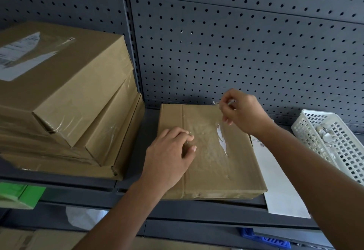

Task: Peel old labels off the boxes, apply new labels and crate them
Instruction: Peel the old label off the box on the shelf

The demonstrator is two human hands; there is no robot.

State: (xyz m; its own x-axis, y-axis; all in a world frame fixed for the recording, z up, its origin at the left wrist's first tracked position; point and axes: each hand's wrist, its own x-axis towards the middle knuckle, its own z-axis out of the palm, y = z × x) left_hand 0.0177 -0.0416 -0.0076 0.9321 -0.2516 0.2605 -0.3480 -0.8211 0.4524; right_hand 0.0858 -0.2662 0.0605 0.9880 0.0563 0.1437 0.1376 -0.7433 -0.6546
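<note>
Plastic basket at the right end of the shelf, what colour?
White basket, with a grid of square holes in its walls. Head view, right edge.

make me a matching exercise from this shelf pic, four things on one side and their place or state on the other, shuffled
Things
1. white plastic mesh basket
2. top brown cardboard box of the left stack
3. flat brown cardboard box in the middle of the shelf
4. white paper sheet with a barcode

Places or states
A. lies between the flat box and the basket
B. holds crumpled white scraps
C. bears a large white printed label
D. shows only a torn white strip of label

Pairs: 1-B, 2-C, 3-D, 4-A
</note>
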